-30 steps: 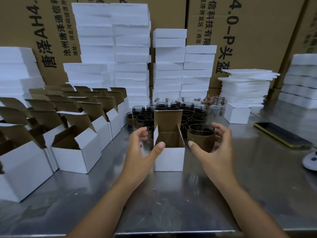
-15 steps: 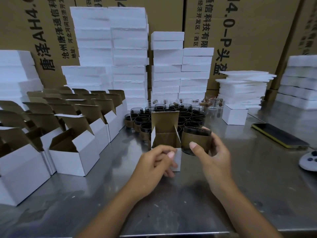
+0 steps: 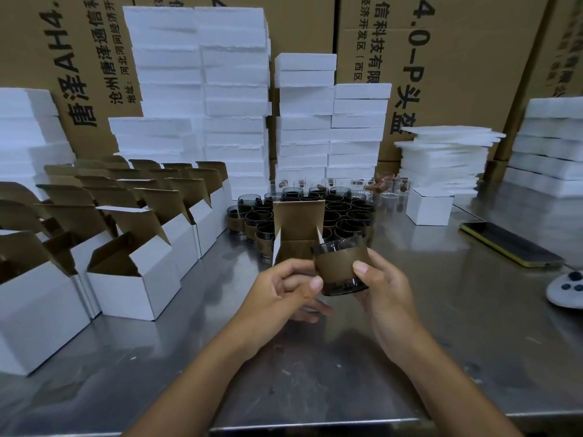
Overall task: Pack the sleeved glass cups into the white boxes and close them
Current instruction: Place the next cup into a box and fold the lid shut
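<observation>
Reflective steel table (image 3: pixel 315 373), backed wall-to-wall by printed brown cartons (image 3: pixel 467 58); white foam slab stacks (image 3: pixel 233 89) against them. Dim, soft light.

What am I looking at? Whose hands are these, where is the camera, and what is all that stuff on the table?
There is no machine here, just a person packing. The camera sits on their head and looks down, so you see their own arms. Their right hand holds a glass cup in a brown sleeve, right by an open white box. Their left hand curls at the front of that box; whether it grips it is hidden. On the shiny metal table stand more open boxes, a crowd of sleeved cups, tall stacks of white foam and a phone.
</observation>
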